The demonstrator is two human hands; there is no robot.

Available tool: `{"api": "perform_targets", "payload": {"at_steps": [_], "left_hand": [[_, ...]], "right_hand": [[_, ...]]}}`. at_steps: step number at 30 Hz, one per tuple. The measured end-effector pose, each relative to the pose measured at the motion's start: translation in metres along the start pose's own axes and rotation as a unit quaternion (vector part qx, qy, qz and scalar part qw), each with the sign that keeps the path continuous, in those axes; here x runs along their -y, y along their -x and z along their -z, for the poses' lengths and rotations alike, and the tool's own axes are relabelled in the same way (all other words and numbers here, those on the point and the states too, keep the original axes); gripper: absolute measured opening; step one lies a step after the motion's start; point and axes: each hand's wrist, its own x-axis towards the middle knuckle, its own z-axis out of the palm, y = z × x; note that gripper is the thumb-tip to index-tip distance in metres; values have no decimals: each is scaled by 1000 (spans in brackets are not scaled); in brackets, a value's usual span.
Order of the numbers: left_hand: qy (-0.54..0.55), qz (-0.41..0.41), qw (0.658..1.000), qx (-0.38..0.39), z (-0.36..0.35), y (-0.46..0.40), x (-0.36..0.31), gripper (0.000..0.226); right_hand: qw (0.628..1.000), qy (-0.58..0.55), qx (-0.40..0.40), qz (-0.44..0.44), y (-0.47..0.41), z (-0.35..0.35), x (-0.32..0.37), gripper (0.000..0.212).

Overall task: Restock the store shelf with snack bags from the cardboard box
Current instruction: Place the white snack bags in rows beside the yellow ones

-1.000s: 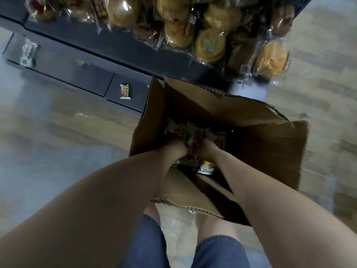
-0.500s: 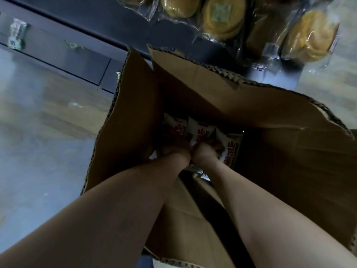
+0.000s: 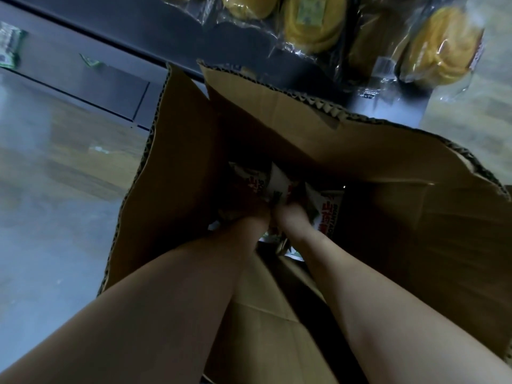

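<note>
Both of my hands are deep in the cardboard box (image 3: 318, 126): the left hand (image 3: 250, 214) and the right hand (image 3: 292, 217) sit side by side at the bottom, buried among the snack bags (image 3: 279, 181). My grip on each side looks curled into the pile, but shadow and blur hide the fingers, so I cannot tell whether either grip has really pinched a bag or is only pressing into the heap. White bags with red lettering lie loose just past my knuckles toward 12 o'clock, and one more stands on edge against the box wall at about 3 o'clock from my right hand.

I judge these bags light, soft and crinkly, with slick film that will slide if I squeeze the puffed middle. Crushing the contents is the risk. I would take hold at the flat sealed edges, gathering several tops together between the two hands, and lift straight up between the tall flaps.

Up at 12 o'clock the store shelf (image 3: 144, 31) runs dark across the view, with clear packs of round yellow cakes (image 3: 313, 20) hanging over its edge toward 1 o'clock, above the wooden floor (image 3: 61, 167)
</note>
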Motion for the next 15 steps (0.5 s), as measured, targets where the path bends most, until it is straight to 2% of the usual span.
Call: {"api": "perform_targets", "payload": {"at_steps": [2,5,10,13,15], "left_hand": [[23,-23,999,-14,2,0,0,63],[54,-11,997,-47,3,-1,5,70],[90,-39,995,21,11,7,-1,71],[96,-70,991,63,24,9,-5,67],[109,-47,989,90,32,12,-9,64]], "right_hand": [[998,-61,23,5,3,0,-3,20],[986,-161,38,-14,9,4,-6,26],[982,-174,64,-31,13,15,1,30],[984,-161,69,-33,19,24,-1,18],[984,-163,69,-35,28,31,0,29]]}}
